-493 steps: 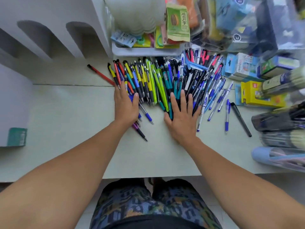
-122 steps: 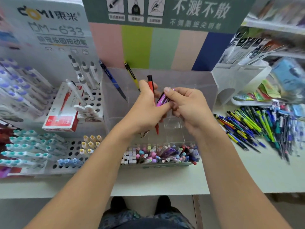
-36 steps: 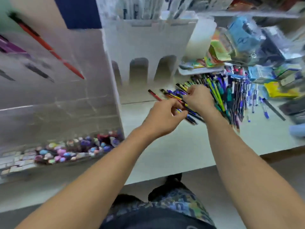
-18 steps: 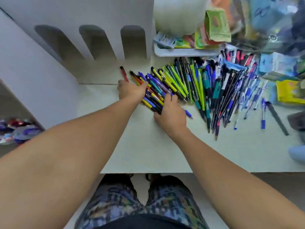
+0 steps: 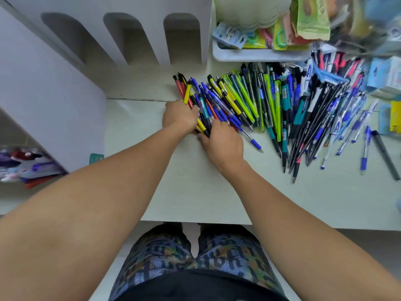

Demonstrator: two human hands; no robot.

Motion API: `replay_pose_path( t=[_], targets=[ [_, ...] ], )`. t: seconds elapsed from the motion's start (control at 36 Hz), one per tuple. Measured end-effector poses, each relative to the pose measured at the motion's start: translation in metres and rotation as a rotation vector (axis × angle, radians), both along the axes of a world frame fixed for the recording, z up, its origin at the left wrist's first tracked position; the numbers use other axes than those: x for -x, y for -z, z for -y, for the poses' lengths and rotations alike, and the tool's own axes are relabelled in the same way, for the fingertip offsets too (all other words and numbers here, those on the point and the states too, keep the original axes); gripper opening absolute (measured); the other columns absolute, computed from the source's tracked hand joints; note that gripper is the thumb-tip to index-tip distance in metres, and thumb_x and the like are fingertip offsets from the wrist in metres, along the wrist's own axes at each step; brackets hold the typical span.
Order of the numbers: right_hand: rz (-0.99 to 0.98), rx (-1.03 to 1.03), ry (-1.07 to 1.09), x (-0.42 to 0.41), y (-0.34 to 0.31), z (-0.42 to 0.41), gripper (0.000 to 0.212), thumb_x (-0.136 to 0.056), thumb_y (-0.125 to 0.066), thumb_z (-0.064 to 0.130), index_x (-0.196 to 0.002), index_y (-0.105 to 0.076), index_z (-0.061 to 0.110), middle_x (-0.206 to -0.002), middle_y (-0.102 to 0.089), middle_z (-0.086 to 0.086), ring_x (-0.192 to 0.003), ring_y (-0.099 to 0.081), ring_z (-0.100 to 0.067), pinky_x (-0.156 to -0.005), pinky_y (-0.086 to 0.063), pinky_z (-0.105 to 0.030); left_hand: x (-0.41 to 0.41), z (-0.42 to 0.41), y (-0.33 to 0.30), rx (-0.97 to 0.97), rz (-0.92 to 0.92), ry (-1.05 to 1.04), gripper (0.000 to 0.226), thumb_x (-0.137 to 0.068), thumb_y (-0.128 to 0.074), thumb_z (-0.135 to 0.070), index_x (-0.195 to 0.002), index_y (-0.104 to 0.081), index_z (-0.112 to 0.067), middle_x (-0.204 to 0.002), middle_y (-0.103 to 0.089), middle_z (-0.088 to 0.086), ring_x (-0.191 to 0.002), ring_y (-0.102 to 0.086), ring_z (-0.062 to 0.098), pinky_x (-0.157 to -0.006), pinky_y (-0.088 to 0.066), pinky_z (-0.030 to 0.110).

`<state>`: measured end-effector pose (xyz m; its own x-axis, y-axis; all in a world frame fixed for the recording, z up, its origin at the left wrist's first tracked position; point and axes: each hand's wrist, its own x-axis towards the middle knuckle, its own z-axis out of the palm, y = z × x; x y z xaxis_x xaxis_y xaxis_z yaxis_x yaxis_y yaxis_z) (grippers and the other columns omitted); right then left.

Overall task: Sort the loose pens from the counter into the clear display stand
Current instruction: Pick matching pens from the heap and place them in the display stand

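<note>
Both hands, left (image 5: pixel 180 115) and right (image 5: pixel 221 139), curled, gripping pens (image 5: pixel 208 107).

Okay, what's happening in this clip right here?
A person stands at a counter with both hands in the left end of a big spread of loose pens. The left hand and right hand close in on a cluster of red, yellow and blue pens, apparently gathering a bunch. The clear display stand sits off to the left; most pens remain on the counter.
</note>
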<state>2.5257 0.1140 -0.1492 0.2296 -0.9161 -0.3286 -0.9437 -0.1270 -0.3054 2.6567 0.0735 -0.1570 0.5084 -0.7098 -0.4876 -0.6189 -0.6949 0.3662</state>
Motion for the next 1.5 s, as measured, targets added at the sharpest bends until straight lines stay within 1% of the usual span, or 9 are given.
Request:
replay_pose_path(
  t=[0.19,0.31,0.42,0.53,0.72,0.92,1.03,1.25,1.5],
  targets=[
    [-0.056,-0.012,-0.027,0.001,0.000,-0.001,0.039,-0.102,-0.053,0.046,-0.118,-0.054,0.011,-0.111,-0.065,-0.010,-0.101,-0.063,-0.031,-0.068,-0.037,-0.036,-0.023,-0.008,-0.001,0.106,-0.126,-0.035,0.035,-0.104,-0.048,-0.031,-0.109,-0.065,-0.001,-0.112,-0.066,0.020,-0.104,-0.059,0.038,-0.075,-0.039,0.033],
    [-0.097,0.008,-0.029,0.003,0.000,-0.005,0.031,-0.106,-0.045,0.036,-0.123,-0.051,0.011,-0.109,-0.068,-0.011,-0.096,-0.065,-0.034,-0.065,-0.033,-0.035,-0.034,-0.015,0.005,0.217,-0.329,-0.242,0.021,-0.105,-0.040,-0.018,-0.108,-0.057,-0.007,-0.090,-0.068,0.005,-0.077,-0.062,0.022,-0.055,-0.043,0.022],
    [-0.104,-0.003,-0.030,-0.003,-0.002,-0.005,0.024,-0.104,-0.047,0.030,-0.117,-0.051,0.011,-0.100,-0.068,-0.011,-0.078,-0.055,-0.032,-0.063,-0.034,-0.035,-0.042,-0.022,0.010,0.297,-0.522,-0.383,0.021,-0.107,-0.039,-0.021,-0.088,-0.048,-0.019,-0.075,-0.065,0.001,-0.066,-0.065,0.019,-0.069,-0.053,0.032],
    [-0.056,-0.014,-0.007,-0.012,-0.002,-0.005,0.027,-0.102,-0.053,0.034,-0.117,-0.048,0.012,-0.097,-0.066,-0.011,-0.078,-0.055,-0.032,-0.062,-0.037,-0.037,-0.046,-0.027,0.016,0.334,-0.439,-0.364,0.015,-0.108,-0.040,-0.027,-0.101,-0.050,-0.018,-0.082,-0.053,0.001,-0.068,-0.056,0.020,-0.068,-0.052,0.036],
    [0.002,-0.069,0.015,-0.031,-0.004,0.002,0.028,-0.099,-0.060,0.032,-0.112,-0.056,0.007,-0.103,-0.066,-0.012,-0.094,-0.063,-0.033,-0.068,-0.037,-0.035,-0.050,-0.041,0.019,0.350,-0.368,-0.327,0.033,-0.097,-0.059,-0.044,-0.076,-0.045,-0.023,-0.073,-0.051,0.005,-0.066,-0.052,0.028,-0.073,-0.058,0.054],
    [0.208,-0.258,0.071,-0.027,-0.005,0.012,0.019,-0.097,-0.058,0.025,-0.087,-0.057,0.008,-0.080,-0.057,-0.007,-0.072,-0.054,-0.025,-0.058,-0.038,-0.033,-0.044,-0.044,0.008,0.256,-0.513,-0.299,0.047,-0.074,-0.082,-0.056,-0.072,-0.054,-0.018,-0.059,-0.049,-0.001,-0.050,-0.045,0.018,-0.051,-0.044,0.029],
    [0.381,-0.280,0.013,-0.024,-0.013,0.008,0.035,-0.102,-0.054,0.020,-0.071,-0.038,0.024,-0.067,-0.042,0.004,-0.058,-0.038,-0.008,-0.047,-0.028,-0.019,-0.028,-0.045,0.000,0.191,-0.681,-0.301,0.055,-0.061,-0.086,-0.063,-0.076,-0.059,-0.018,-0.057,-0.047,0.001,-0.048,-0.042,0.018,-0.048,-0.038,0.025],
    [0.392,-0.396,-0.132,-0.023,-0.026,0.006,0.017,-0.106,-0.049,0.021,-0.089,-0.049,0.020,-0.072,-0.047,0.005,-0.062,-0.043,-0.008,-0.047,-0.030,-0.016,-0.028,-0.046,-0.008,0.160,-0.886,-0.308,0.024,-0.086,-0.078,-0.031,-0.092,-0.067,-0.010,-0.064,-0.052,0.004,-0.040,-0.040,0.010,-0.039,-0.031,0.017],
    [0.831,-0.498,0.477,-0.014,-0.016,-0.010,0.022,-0.100,-0.060,0.031,-0.101,-0.072,0.013,-0.089,-0.067,-0.002,-0.075,-0.060,-0.011,-0.066,-0.048,-0.023,-0.046,-0.037,-0.017,0.261,-1.027,-0.586,0.028,-0.094,-0.067,-0.022,-0.074,-0.048,-0.015,-0.050,-0.039,-0.003,-0.038,-0.025,0.009,-0.037,-0.022,0.021]
  ],
)
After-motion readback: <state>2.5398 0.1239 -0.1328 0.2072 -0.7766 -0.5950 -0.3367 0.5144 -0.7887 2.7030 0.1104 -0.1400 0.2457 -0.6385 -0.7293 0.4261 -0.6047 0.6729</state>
